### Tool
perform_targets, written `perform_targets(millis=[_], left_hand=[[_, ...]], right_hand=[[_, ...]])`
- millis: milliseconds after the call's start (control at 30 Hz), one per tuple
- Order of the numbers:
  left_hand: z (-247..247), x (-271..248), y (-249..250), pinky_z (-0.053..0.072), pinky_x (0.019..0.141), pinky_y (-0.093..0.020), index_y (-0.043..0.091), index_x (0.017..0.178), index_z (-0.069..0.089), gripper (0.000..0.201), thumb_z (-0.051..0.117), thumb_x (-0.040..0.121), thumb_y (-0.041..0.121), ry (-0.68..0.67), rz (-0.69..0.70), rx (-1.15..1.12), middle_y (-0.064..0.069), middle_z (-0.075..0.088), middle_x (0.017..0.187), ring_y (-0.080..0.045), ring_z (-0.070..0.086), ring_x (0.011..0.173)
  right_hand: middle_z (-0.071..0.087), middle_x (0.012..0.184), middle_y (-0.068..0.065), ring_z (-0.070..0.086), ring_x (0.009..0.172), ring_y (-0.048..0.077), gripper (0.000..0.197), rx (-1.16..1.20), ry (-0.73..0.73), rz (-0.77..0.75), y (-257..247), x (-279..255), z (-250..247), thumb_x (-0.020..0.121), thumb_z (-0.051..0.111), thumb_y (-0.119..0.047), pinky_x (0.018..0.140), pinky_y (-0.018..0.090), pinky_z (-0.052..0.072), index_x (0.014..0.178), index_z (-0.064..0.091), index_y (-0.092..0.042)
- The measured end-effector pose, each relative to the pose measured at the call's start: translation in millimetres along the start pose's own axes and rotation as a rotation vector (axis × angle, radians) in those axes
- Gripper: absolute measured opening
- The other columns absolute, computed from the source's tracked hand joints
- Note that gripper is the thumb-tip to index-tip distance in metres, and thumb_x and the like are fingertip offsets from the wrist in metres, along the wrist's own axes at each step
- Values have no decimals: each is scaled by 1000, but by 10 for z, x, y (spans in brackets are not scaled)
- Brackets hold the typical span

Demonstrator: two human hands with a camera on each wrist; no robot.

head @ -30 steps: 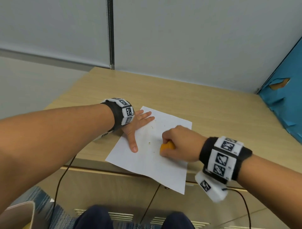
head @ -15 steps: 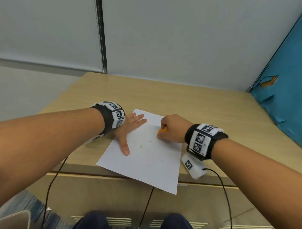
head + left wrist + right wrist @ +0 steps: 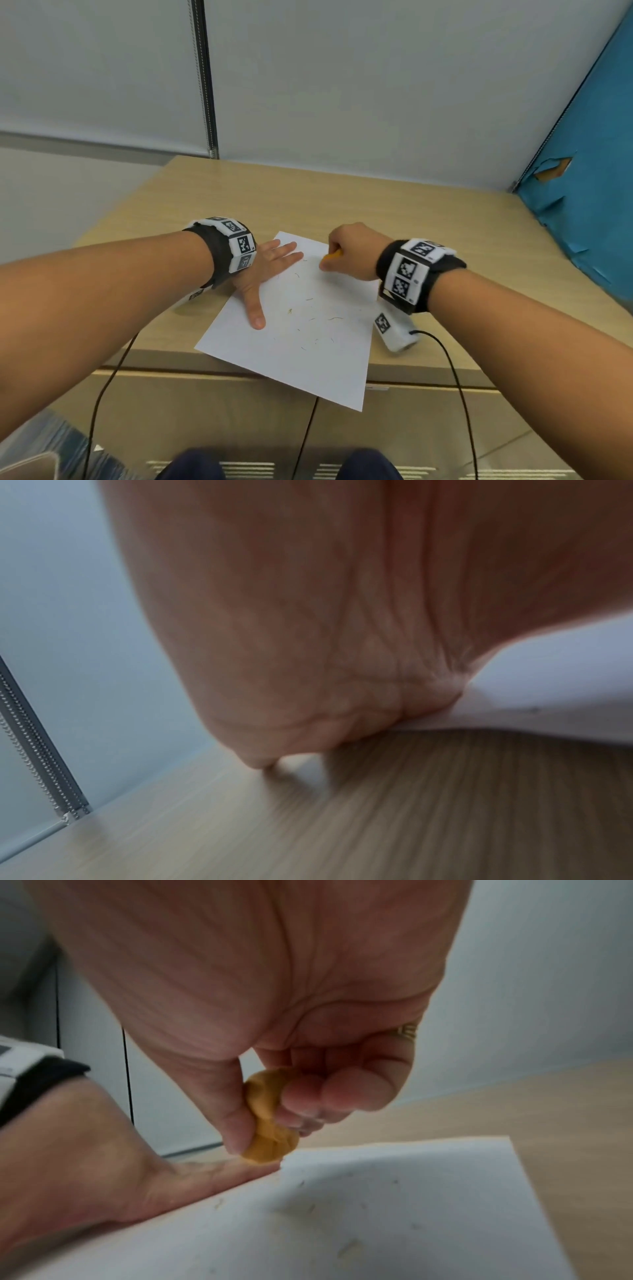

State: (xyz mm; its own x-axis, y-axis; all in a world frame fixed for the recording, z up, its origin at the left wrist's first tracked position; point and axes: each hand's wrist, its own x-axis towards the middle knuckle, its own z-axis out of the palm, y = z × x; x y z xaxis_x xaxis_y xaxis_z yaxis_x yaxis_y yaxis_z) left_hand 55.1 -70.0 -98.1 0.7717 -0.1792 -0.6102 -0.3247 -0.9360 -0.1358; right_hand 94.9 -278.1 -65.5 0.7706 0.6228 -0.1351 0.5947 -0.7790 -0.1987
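Observation:
A white sheet of paper [image 3: 301, 339] lies on the wooden desk [image 3: 376, 212], its near corner hanging over the front edge. My left hand [image 3: 265, 270] lies flat on the sheet's left side, fingers spread and straight. My right hand [image 3: 349, 253] is at the sheet's far edge and pinches a lumpy orange eraser [image 3: 268, 1123] between thumb and fingers, its lower end against the paper [image 3: 377, 1218]. Only a sliver of the eraser [image 3: 334, 255] shows in the head view. Small orange crumbs are scattered over the sheet. The left wrist view shows only the heel of my left hand [image 3: 325, 642] pressed on the desk.
A grey wall [image 3: 342, 85] stands behind the desk. A torn blue panel [image 3: 589, 192] closes off the right side. Black cables [image 3: 459, 383] hang over the desk's front. My knees [image 3: 274, 469] show below the desk.
My right hand has slid the eraser away from me across the sheet, from its middle to its far edge. The left hand has stayed flat on the paper.

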Motion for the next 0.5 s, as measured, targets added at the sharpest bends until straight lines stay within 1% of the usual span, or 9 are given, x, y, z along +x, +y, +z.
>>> perform_targets(millis=[67,133,200,267,333,367,433,500], left_hand=[[9,-3,5,-6,117,-54,30,149,-31,160,72,39,83,0,1,-12,2,-36,158,-26,-25,148],[15,-8,2,-7,117,-53,31,150,-31,162,67,33,86,-1,5,-24,3,-36,159,-26,-25,148],[22,-6,-8,-7,117,-53,31,149,-32,165,62,27,90,-8,11,-30,3,-36,158,-26,-26,148],[17,3,-16,-7,117,-53,32,149,-32,167,59,22,91,-12,15,-37,4,-36,158,-26,-26,148],[12,4,-16,-6,117,-53,32,148,-33,170,58,18,93,-17,23,-37,4,-37,158,-26,-27,148],[3,-3,-10,-6,117,-53,32,149,-33,174,57,14,96,-18,28,-31,4,-37,158,-25,-27,148],[0,-22,-1,-6,117,-52,31,149,-32,177,54,9,98,-13,33,-21,4,-37,158,-25,-27,148],[4,-40,7,-6,117,-52,30,149,-31,174,57,14,96,-6,30,-31,3,-36,158,-26,-26,148]], right_hand=[[68,99,8,64,87,27,31,-51,-37,23,-19,62,88,93,66,-39,72,35,50,95,66,-8],[69,97,10,66,88,29,30,-41,-44,38,9,15,162,91,66,-38,71,36,52,93,67,-7],[67,92,6,64,85,28,25,19,-44,19,43,-125,184,89,68,-37,73,37,53,87,66,-12],[63,85,0,59,79,22,23,1,-101,-31,61,-312,181,87,70,-39,70,35,50,83,64,-16],[61,82,-5,57,76,18,25,-16,-170,-70,96,-477,178,87,72,-42,66,31,47,86,67,-18],[60,82,-6,56,76,17,26,1,-170,-68,140,-523,164,88,72,-43,64,29,45,89,68,-17],[58,81,-7,57,72,16,27,113,-71,0,275,-544,96,91,71,-41,60,25,42,94,68,-14],[61,78,-2,59,62,16,30,286,40,115,438,-539,19,93,70,-40,51,26,46,96,66,-10]])
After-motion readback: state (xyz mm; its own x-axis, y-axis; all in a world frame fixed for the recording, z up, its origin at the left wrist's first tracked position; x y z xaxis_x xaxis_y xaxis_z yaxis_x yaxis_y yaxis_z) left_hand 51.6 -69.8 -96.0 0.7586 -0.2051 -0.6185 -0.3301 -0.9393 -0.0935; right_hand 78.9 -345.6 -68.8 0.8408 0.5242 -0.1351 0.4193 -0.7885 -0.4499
